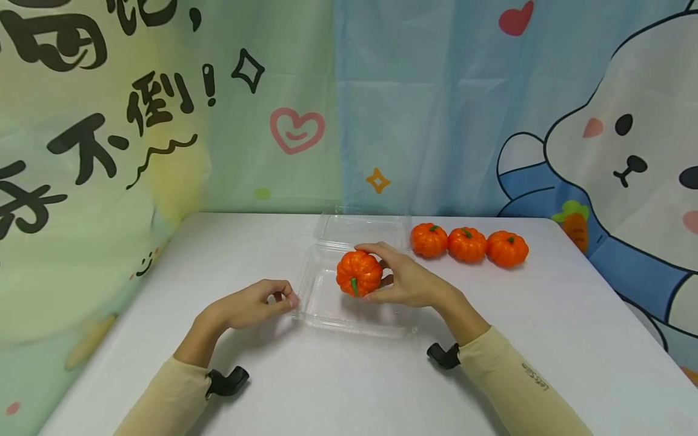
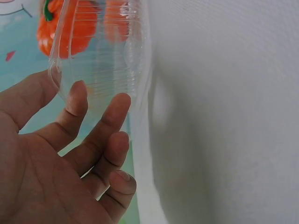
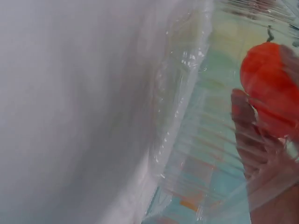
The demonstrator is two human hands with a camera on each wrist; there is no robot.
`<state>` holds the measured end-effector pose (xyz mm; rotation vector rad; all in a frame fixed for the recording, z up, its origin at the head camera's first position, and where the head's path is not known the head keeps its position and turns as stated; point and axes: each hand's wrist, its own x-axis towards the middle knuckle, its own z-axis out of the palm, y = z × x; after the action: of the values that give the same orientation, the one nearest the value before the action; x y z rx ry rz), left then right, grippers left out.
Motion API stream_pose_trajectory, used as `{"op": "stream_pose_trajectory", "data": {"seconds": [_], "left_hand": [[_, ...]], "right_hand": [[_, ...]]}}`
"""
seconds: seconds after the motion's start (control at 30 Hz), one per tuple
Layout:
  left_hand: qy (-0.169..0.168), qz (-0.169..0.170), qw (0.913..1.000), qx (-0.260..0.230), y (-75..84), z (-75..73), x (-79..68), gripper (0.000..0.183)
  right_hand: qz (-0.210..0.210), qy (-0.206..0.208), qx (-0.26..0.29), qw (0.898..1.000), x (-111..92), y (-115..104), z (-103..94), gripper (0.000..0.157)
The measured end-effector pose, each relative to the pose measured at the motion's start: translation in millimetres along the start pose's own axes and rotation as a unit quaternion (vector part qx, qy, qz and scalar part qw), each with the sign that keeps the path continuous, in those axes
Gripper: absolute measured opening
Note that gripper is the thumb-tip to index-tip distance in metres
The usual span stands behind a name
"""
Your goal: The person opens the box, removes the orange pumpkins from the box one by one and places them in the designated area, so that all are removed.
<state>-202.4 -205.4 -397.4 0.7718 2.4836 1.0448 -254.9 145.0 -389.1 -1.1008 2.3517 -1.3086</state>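
Note:
A small orange pumpkin (image 1: 358, 274) with a green stem is gripped between the thumb and fingers of my right hand (image 1: 406, 278), above the base of a clear plastic clamshell box (image 1: 322, 312). The box lies with its lid (image 1: 357, 230) folded back. In the right wrist view the pumpkin (image 3: 264, 79) and hand (image 3: 257, 149) show through the box's clear wall. At the box's left edge, my left hand (image 1: 256, 304) pinches the rim with thumb and index finger. The left wrist view shows that hand (image 2: 51, 163) with its other fingers loosely bent.
Three more small pumpkins stand in a row right of the lid: the left one (image 1: 429, 240), the middle one (image 1: 467, 244) and the right one (image 1: 508, 249). Everything rests on a white table (image 1: 338, 387). A printed cloth (image 1: 436, 109) hangs behind it.

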Motion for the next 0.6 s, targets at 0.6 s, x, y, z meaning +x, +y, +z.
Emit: {"op": "stream_pose_trajectory", "data": {"seconds": [0.6], "left_hand": [[-0.004,0.002,1.0000,0.004,-0.2,-0.3,2.4,0.021]], "right_hand": [[-0.027,0.063,-0.024,0.997,-18.3,3.1,-25.1,0.083]]}}
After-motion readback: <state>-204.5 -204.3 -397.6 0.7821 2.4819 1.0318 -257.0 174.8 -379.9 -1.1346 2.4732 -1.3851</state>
